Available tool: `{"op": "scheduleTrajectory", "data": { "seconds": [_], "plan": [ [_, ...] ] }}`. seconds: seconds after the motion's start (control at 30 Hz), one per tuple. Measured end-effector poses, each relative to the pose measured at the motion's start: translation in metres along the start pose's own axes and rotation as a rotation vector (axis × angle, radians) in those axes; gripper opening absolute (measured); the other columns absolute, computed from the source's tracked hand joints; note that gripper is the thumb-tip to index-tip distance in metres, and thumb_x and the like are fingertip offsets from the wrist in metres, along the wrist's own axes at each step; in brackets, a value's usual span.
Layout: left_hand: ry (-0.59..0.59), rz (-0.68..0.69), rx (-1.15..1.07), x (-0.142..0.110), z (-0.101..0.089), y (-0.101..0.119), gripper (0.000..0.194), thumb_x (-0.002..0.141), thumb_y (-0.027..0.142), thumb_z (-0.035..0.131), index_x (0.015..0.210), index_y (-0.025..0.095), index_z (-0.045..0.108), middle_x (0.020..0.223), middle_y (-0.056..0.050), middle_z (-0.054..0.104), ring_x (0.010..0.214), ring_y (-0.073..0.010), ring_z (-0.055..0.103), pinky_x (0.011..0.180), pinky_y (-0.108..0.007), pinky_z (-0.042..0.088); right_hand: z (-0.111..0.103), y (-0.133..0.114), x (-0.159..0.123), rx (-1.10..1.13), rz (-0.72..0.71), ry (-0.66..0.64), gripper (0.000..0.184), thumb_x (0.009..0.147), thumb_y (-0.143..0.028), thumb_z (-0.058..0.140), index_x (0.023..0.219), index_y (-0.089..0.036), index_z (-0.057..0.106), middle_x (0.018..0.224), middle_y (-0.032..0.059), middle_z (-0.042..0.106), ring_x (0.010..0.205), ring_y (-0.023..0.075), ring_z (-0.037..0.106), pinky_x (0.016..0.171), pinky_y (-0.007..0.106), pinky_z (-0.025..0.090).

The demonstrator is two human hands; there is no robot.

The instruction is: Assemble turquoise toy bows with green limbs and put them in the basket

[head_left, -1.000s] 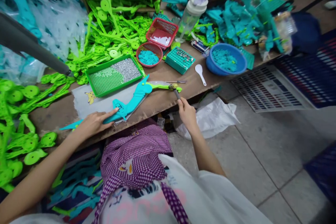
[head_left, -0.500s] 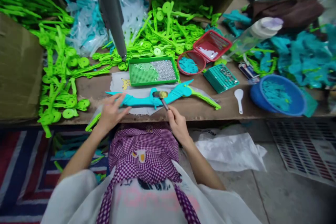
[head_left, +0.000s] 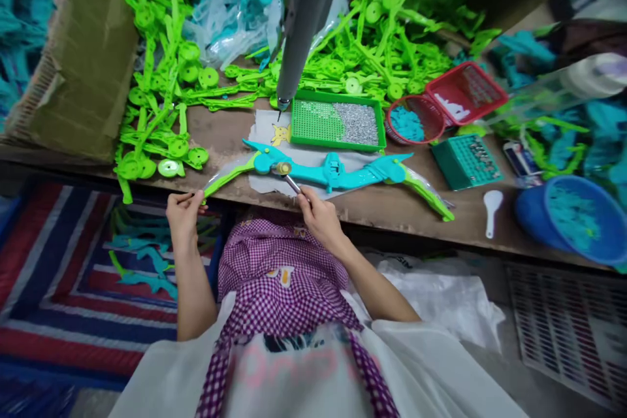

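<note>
A toy bow (head_left: 313, 173) with a blue middle and green limbs lies across a whitish cloth (head_left: 262, 127) on the table. My left hand (head_left: 183, 215) is closed in a pinch on the tip of its left green limb (head_left: 228, 181), at the table's front edge. My right hand (head_left: 318, 212) grips the handle of a small hammer (head_left: 292, 184). The hammer's yellowish head is over the blue part near the left limb's joint; whether it touches, I cannot tell. Behind the bow is a green tray (head_left: 337, 121) of small silvery pieces.
Green plastic parts (head_left: 362, 59) are heaped behind and to the left, beside a cardboard box (head_left: 93, 72). A grey tool (head_left: 298, 32) hangs above the table. Rightward are red baskets (head_left: 467, 91), a teal block (head_left: 465, 162), a white spoon (head_left: 492, 209) and a blue bowl (head_left: 539, 212).
My left hand has moved from the blue middle to the left limb's tip. The hammer has shifted left along the bow from its centre. The view has turned leftward.
</note>
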State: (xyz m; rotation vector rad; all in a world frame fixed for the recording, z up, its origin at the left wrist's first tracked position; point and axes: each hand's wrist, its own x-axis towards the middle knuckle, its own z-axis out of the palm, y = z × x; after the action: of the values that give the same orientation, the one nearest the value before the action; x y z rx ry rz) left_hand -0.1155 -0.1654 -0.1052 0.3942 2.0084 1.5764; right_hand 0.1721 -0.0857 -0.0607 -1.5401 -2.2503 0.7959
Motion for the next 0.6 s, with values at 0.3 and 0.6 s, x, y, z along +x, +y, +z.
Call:
{"op": "scheduleTrajectory", "data": {
  "seconds": [0.3, 0.6],
  "plan": [
    [-0.014, -0.061, -0.094, 0.007, 0.007, 0.003, 0.049, 0.052, 0.032, 0.078, 0.076, 0.023, 0.035, 0.048, 0.01, 0.054, 0.038, -0.0101, 0.055, 0.038, -0.016, 0.038, 0.005, -0.007, 0.016, -0.219, -0.037, -0.082, 0.047, 0.1, -0.047, 0.029, 0.114, -0.019, 0.064, 0.074, 0.0083, 0.071, 0.059, 0.0217, 0.061, 0.056, 0.028, 0.035],
    [-0.038, -0.094, -0.088, 0.01, 0.008, 0.004, 0.05, 0.054, 0.031, 0.078, 0.075, 0.023, 0.033, 0.049, 0.011, 0.053, 0.037, -0.01, 0.055, 0.037, -0.016, 0.037, -0.016, -0.039, 0.018, -0.043, -0.134, 0.049, 0.048, 0.1, -0.048, 0.028, 0.122, -0.02, 0.06, 0.078, 0.0051, 0.069, 0.064, 0.0183, 0.061, 0.062, 0.027, 0.039]
  ]
}}
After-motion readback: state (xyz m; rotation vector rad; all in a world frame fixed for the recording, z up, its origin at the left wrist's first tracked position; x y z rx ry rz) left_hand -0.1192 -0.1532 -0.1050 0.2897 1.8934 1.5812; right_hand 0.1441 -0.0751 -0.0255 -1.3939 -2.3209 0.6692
